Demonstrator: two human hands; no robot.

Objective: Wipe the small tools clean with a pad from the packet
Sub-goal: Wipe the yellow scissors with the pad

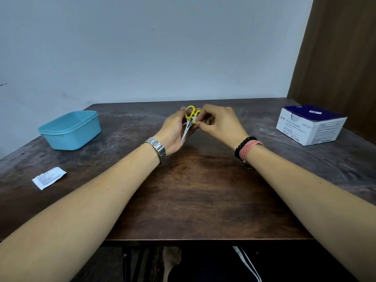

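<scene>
Two hands hold little yellow scissors [189, 121] above the middle of the brown table [203, 190].

The left hand [174, 131] curls around the scissors and hides part of the blades. The right hand [219, 123] pinches a small white pad [194, 119] against them near the handles; most of the pad is hidden by fingers. The scissors stand almost upright, yellow loops away from the person, tips pointing down toward them. A torn packet [49, 178] lies far left.

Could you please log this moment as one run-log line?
left hand: holds yellow-handled scissors | right hand: pinches white pad at handles | opened packet: table, left | step: wiping
</scene>
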